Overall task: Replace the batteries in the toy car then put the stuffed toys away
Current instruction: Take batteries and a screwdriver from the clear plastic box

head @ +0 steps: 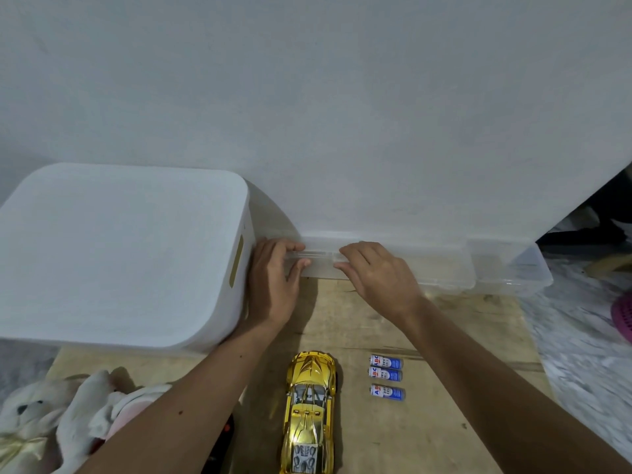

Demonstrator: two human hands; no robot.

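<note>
**Both hands on the clear case at the wall; car and cells untouched**

Left hand (273, 282) and right hand (372, 271), centre of frame, both rest on the near-left end of a flat transparent plastic case with a hinged lid (427, 265) that lies along the base of the white wall (342, 97). Fingers of each hand are curled over the lid's front edge, thumbs underneath or at the lip. Reads as a light pinch on the latch area, not a full grip; whether the lid is lifted at all cannot be told.

Shiny gold toy sports car (309, 415): bottom centre, wheels down on the bare plywood board (444, 422), nose pointing up-frame. Three small blue-and-white cylindrical batteries (386, 376): lying side by side just right of the car, apart from it. White and pink plush toys (51, 419): heaped in the lower left corner. Large white lidded storage bin (119, 254): left of frame, touching or nearly touching the left hand.

Judgement: early step, probably opening the case for a tool.

Risks:
- Latch releases suddenly; the light case jumps and spills contents.
- Case slides against the wall rather than opening, since nothing pins it down.
- Forearms pass over the car and batteries; a withdrawing arm could roll the cells off the board.
</note>
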